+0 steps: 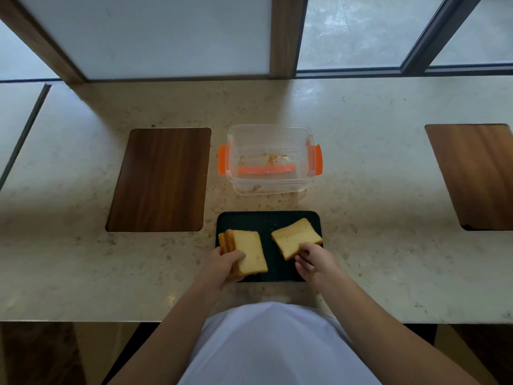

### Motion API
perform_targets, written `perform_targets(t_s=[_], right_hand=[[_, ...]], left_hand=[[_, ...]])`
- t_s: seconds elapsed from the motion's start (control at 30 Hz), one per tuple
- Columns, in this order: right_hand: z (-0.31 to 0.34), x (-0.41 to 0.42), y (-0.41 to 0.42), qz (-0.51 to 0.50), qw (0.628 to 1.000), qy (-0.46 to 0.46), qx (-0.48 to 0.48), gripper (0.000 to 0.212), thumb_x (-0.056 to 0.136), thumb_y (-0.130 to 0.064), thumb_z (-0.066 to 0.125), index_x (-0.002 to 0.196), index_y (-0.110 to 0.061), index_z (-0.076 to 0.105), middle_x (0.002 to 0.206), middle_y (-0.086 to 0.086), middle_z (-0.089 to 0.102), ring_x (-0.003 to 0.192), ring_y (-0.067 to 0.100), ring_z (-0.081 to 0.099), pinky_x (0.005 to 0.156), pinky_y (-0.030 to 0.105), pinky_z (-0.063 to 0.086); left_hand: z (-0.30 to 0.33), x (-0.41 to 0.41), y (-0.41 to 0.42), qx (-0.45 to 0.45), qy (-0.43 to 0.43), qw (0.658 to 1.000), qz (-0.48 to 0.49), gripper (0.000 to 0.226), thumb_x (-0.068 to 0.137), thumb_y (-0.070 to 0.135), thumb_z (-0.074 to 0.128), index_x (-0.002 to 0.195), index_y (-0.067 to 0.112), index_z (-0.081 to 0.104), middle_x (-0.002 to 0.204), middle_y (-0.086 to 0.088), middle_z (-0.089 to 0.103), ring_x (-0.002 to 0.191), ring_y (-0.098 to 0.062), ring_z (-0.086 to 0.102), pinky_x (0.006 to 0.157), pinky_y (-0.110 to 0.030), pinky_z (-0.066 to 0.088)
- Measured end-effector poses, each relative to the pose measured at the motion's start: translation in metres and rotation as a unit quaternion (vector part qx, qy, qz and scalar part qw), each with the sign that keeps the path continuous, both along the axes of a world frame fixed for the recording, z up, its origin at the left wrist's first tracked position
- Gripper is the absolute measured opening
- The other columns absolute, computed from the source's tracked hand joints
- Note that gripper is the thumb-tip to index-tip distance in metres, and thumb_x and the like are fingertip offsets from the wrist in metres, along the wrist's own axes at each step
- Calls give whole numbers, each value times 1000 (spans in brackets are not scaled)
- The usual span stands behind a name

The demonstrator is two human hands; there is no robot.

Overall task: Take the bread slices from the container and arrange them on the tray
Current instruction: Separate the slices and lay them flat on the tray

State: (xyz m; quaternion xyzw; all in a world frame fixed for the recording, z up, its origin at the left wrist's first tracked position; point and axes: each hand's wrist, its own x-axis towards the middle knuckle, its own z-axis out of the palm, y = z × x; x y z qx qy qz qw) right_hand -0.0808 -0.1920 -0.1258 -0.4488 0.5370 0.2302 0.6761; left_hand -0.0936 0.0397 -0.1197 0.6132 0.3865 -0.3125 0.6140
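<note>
Wood board is set flat into the pale stone desk at the left. Just right of it, a clear container with orange clips is seen, open and holding only crumbs; an orange strip lies on its floor. Crumbs are scattered on the desk around its base. Nearer the person, a black tray is placed, a little apart from the container.

Over the tray's left part, a stack of bread slices is gripped by the left hand, with the thumb laid on the top slice and the fingers curled under the stack; whether the stack rests on the tray cannot be told. On the tray's right part, a single slice lies, tilted, its far corner reaching the tray's right edge. Its near edge is touched by the right hand, whose fingers are loosely bent and narrowly spread, closed around nothing. A second wood board is seen far to the right, well apart. A white shirt fills the bottom of the view.
</note>
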Motion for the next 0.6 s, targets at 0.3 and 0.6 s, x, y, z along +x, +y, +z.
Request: perform_targets(t_s=[0.3, 0.6], right_hand=[[0, 4, 4, -102, 993, -18, 60, 12, 95, -7, 64, 107, -5, 61, 106, 17, 71, 96, 29, 71, 68, 39, 60], [1, 8, 5, -126, 988, -47, 80, 14, 98, -1, 58, 112, 0, 57, 115, 23, 65, 103, 32, 68, 79, 38, 59]], left_hand=[[-3, -2, 5, -20, -15, 1000, 10, 69, 81, 22, 76, 140, 13, 42, 125, -10, 55, 109, -32, 60, 82, -50, 60], [0, 0, 1, -21, -15, 1000, -4, 70, 83, 22, 74, 142, 14, 39, 127, -8, 53, 109, -30, 59, 82, -48, 61]])
